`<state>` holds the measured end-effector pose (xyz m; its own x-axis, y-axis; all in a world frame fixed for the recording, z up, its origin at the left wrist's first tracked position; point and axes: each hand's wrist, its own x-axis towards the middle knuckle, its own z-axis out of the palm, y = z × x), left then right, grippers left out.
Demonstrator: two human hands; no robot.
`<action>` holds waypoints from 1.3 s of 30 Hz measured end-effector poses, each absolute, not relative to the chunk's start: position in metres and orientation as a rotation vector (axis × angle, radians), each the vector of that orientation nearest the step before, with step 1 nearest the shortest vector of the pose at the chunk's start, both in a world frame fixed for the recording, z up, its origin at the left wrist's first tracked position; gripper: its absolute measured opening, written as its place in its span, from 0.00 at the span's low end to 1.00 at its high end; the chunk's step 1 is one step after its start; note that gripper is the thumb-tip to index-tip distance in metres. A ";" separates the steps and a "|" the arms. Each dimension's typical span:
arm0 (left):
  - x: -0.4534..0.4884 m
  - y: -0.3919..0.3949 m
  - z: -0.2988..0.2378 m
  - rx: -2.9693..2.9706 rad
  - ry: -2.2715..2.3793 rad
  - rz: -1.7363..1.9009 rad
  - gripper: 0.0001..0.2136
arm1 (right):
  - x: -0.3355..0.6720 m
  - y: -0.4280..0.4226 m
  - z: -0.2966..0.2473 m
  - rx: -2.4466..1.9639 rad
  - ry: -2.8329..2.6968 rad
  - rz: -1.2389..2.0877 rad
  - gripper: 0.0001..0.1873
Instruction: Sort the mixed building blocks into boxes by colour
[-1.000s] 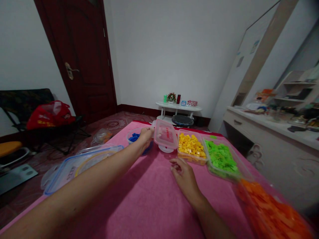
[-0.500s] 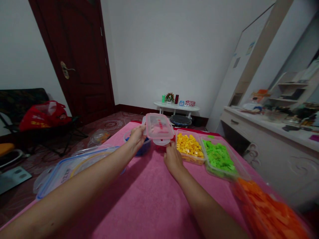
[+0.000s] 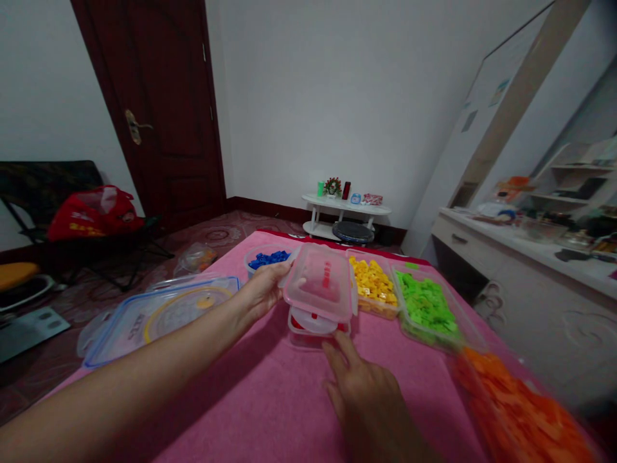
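Note:
My left hand [image 3: 264, 290] grips the left edge of a clear rectangular lid [image 3: 322, 289] and holds it tilted above a clear container of red bricks [image 3: 308, 326] on the pink tablecloth [image 3: 270, 405]. A round white lid lies on top of that container. My right hand [image 3: 359, 379] rests on the cloth just in front of the container, fingers stretched toward its near wall and touching it or nearly so. A bowl of blue bricks [image 3: 268, 259] stands behind my left hand.
To the right sit open tubs of yellow bricks [image 3: 372, 287], green bricks [image 3: 426, 306] and orange bricks [image 3: 520, 411]. A large blue-rimmed lid [image 3: 159, 316] lies at the table's left edge. A dark door, a folding chair with a red bag, a low white table and a dresser surround the table.
The clear lid and the red-brick container have come nearer to me. My right hand has drawn back toward me with the container. My left hand still holds the lid.

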<state>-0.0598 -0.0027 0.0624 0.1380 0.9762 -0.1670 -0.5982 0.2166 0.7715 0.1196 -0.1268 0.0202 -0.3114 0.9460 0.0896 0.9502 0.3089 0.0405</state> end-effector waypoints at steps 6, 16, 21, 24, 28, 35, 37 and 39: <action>-0.076 -0.032 0.031 0.667 0.857 1.109 0.09 | 0.152 -0.150 0.028 -1.477 -2.498 0.171 0.10; -0.073 -0.041 -0.002 0.861 0.914 1.073 0.11 | 0.163 -0.092 -0.002 -1.472 -1.752 0.508 0.27; -0.083 -0.033 0.006 0.920 0.944 0.936 0.14 | 0.163 -0.072 0.005 -1.426 -1.625 0.625 0.28; -0.082 -0.021 0.008 0.888 1.030 0.885 0.13 | 0.167 -0.046 0.010 -1.405 -1.574 0.669 0.27; -0.079 -0.007 0.003 0.837 1.058 0.923 0.13 | 0.167 -0.019 0.002 -1.409 -1.552 0.671 0.27; -0.087 -0.024 -0.008 0.814 0.995 0.884 0.11 | 0.155 -0.056 -0.009 -1.327 -1.410 0.898 0.30; -0.093 -0.034 -0.011 0.839 0.945 0.805 0.12 | 0.155 -0.076 -0.009 -1.340 -1.372 1.020 0.32; -0.096 -0.040 -0.012 0.866 0.927 0.777 0.13 | 0.156 -0.089 -0.008 -1.352 -1.352 1.085 0.34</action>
<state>-0.0955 -0.0405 -0.0121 0.3943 0.8529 -0.3423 -0.1878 0.4394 0.8784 0.1565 -0.0886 -0.0081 0.0131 0.9998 0.0162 0.2014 0.0132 -0.9794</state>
